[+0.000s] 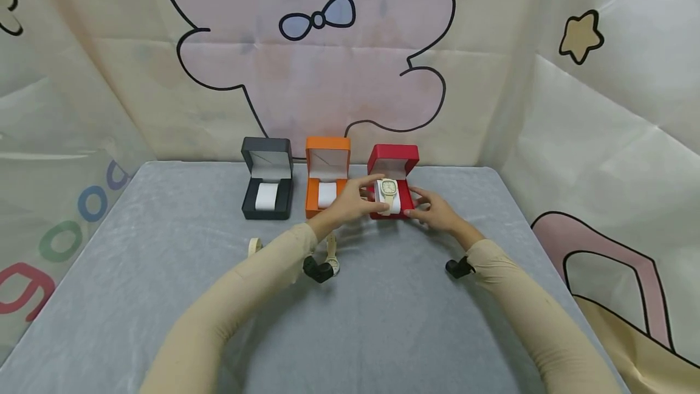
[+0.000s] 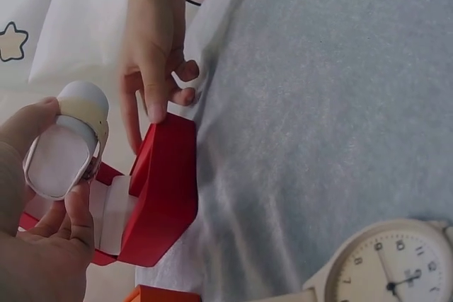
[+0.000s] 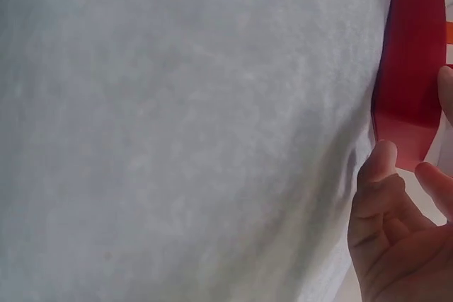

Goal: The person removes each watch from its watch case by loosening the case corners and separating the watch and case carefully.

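Observation:
My left hand (image 1: 352, 200) holds a cream-strapped watch (image 1: 389, 188) wrapped round a white cushion (image 2: 83, 95), thumb on one side and fingers on the other. Cushion and watch are over the open red watch box (image 2: 170, 175), whose lid stands up at the back. At that box's right side is my right hand (image 1: 435, 211). Its thumb touches the front corner while the index finger stretches along the side, and the other fingers bend loosely off it, as the left wrist view shows.
Left of the red box stand an open orange watch box (image 1: 312, 199) and an open black watch box (image 1: 267, 214), each with a white cushion inside. Two more pale watches lie on the grey cloth, one (image 1: 332, 254) beside my left wrist, the other (image 1: 254, 246) farther left.

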The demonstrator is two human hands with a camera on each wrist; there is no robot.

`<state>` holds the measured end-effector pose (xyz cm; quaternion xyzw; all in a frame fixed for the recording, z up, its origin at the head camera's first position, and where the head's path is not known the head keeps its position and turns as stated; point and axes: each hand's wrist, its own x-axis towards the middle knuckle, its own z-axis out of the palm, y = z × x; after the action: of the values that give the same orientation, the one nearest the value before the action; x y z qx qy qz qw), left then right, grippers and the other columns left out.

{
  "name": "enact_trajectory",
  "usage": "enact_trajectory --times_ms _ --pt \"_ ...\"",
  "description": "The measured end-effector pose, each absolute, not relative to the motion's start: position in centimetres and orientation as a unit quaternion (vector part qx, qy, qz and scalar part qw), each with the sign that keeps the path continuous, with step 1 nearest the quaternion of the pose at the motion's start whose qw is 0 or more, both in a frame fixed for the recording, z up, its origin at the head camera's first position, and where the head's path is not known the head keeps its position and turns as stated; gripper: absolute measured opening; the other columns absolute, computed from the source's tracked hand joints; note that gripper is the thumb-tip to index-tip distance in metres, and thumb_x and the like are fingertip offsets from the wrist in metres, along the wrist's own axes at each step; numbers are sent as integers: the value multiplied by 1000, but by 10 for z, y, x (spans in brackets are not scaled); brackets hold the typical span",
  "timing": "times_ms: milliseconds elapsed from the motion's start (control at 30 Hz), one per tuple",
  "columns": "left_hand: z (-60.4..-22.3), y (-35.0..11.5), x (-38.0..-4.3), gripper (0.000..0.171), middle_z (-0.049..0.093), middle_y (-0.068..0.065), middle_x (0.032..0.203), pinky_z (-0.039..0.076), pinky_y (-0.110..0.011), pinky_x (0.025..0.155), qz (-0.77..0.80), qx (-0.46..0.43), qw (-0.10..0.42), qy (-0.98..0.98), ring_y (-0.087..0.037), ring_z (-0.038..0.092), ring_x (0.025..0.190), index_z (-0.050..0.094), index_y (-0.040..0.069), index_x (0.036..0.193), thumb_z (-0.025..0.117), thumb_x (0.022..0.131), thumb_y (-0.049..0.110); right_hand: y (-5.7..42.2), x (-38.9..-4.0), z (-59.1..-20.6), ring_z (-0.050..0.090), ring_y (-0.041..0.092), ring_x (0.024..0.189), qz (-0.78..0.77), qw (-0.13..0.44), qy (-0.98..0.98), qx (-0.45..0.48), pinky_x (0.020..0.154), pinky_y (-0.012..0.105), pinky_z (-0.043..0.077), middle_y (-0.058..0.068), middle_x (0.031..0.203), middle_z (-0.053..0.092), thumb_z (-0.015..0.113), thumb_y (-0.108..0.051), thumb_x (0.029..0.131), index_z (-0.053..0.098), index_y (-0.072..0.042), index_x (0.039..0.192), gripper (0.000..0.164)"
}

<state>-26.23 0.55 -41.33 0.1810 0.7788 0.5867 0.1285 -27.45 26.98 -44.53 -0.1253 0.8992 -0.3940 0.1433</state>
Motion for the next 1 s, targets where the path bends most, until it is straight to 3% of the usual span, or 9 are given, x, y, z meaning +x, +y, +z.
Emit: enact_trajectory --times_ms 367,767,1000 --pt "-411 -1 -257 73 58 -13 141 56 -37 97 588 182 124 779 -31 63 114 50 10 150 82 85 13 280 -272 -437 69 32 81 -414 113 896 -117 58 35 56 30 126 60 64 -20 100 43 0 151 59" --pt "-407 -8 -249 67 58 -12 144 54 -38 101 605 166 125 768 -26 63 113 56 16 146 83 84 12 269 -255 -411 68 44 90 -431 89 886 -144 68 45 59 28 129 61 62 -19 101 45 -1 150 55" --pt "-407 -10 -243 66 57 -11 144 54 -36 99 624 140 135 757 -24 62 115 57 19 144 83 84 14 262 -242 -401 68 39 88 -431 86 883 -164 68 45 60 28 130 60 64 -18 99 45 0 150 57"
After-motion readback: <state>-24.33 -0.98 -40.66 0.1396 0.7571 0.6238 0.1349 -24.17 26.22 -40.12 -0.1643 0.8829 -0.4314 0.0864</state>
